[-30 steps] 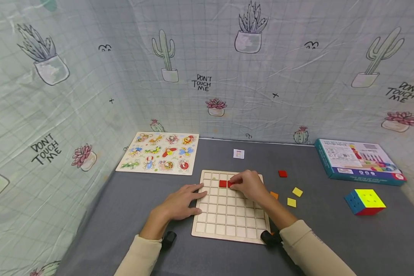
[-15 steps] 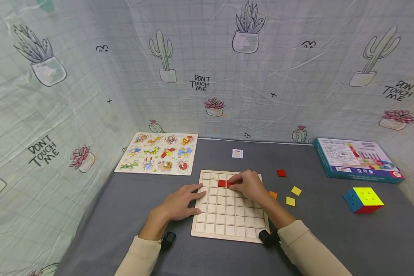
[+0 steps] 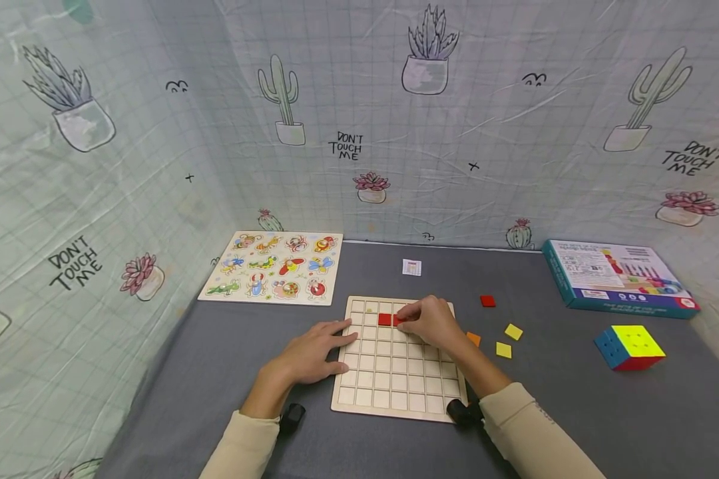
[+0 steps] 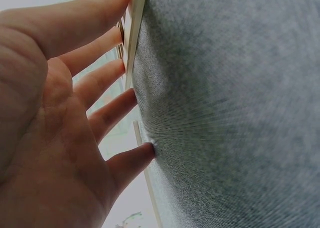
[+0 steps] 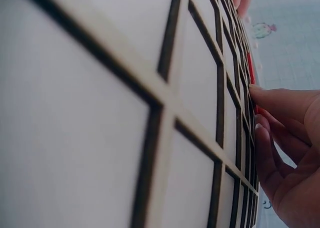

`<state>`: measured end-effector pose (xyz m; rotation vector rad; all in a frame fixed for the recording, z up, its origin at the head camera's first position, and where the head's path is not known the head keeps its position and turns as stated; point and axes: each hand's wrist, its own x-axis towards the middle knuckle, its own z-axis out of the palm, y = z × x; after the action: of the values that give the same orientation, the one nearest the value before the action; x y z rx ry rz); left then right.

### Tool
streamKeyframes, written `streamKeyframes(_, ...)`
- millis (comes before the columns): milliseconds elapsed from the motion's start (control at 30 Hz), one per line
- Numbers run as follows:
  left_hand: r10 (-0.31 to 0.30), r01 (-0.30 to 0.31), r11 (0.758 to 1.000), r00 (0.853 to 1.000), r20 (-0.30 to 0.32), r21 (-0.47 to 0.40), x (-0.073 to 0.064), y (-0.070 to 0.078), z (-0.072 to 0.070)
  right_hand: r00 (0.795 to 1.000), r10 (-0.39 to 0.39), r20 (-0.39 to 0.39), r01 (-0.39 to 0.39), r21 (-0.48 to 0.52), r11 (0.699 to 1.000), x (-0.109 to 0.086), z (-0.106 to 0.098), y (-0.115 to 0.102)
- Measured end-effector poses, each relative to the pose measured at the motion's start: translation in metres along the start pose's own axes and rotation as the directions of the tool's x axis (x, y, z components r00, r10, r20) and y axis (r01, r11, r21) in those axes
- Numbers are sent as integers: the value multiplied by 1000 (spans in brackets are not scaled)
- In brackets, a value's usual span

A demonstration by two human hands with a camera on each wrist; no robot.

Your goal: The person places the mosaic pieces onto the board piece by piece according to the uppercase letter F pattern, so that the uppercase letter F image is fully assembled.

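A wooden grid board point(image 3: 399, 402) lies flat on the grey table. One red square tile point(image 3: 385, 320) sits in a cell of its second row from the far edge. Just right of it, my right hand point(image 3: 431, 322) pinches a second red tile point(image 3: 397, 320), partly covered by the fingers, at the adjacent cell. The right wrist view shows the thumb and fingers of that hand point(image 5: 292, 138) close to the grid. My left hand point(image 3: 313, 351) rests with spread fingers at the board's left edge. Its thumb and fingers touch the board rim point(image 4: 132, 40) in the left wrist view.
Right of the board lie a red tile point(image 3: 487, 301), two yellow tiles point(image 3: 513, 331) and an orange tile point(image 3: 473, 339). Farther right are a colour cube point(image 3: 630, 347) and a flat box point(image 3: 623, 276). An insect puzzle board point(image 3: 272, 268) and a small printed card point(image 3: 411, 267) lie behind.
The head view has shifted slightly. Both hands stay almost still, the right one on the red tile and the left one at the board's edge.
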<state>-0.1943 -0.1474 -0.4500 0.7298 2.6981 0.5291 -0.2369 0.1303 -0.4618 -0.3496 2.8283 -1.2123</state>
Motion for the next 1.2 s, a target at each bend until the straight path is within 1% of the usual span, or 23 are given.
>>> streamKeyframes(233,-10,10,1000,1000,2,1,0,0,0,1000,24,14,-24,10,1000,1,-1,-1)
streamKeyframes(400,-17,17,1000,1000,7,-4,0,1,-1,999,31,27,-31,-1,1000,1,-2,-1)
streamKeyframes(567,-16,16,1000,1000,15,-5,0,1,-2,998,30,59,-29,-13,999,3,-6,-2)
streamKeyframes(700,-15,15,1000,1000,24,-9,-1,2,-4,995,24,95,-24,3,1000,3,-11,-2)
streamKeyframes(767,-10,11,1000,1000,29,-9,-1,3,-4,994,6,113,-10,26,1000,1,-16,1)
streamKeyframes(833,-5,6,1000,1000,31,-12,-2,4,-4,992,-32,125,26,47,999,-1,-23,5)
streamKeyframes(967,-7,7,1000,1000,25,-16,-3,4,-4,989,-85,121,81,37,996,-4,-42,16)
streamKeyframes(1033,-10,10,1000,1000,20,-18,-3,4,-4,990,-95,107,95,9,995,-7,-53,22)
streamKeyframes(1133,-13,13,1000,1000,17,-21,-2,4,-5,993,-94,75,99,-60,993,-13,-71,34)
streamKeyframes(1200,-13,13,1000,1000,18,-23,-2,4,-6,995,-83,51,88,-107,990,-17,-82,45)
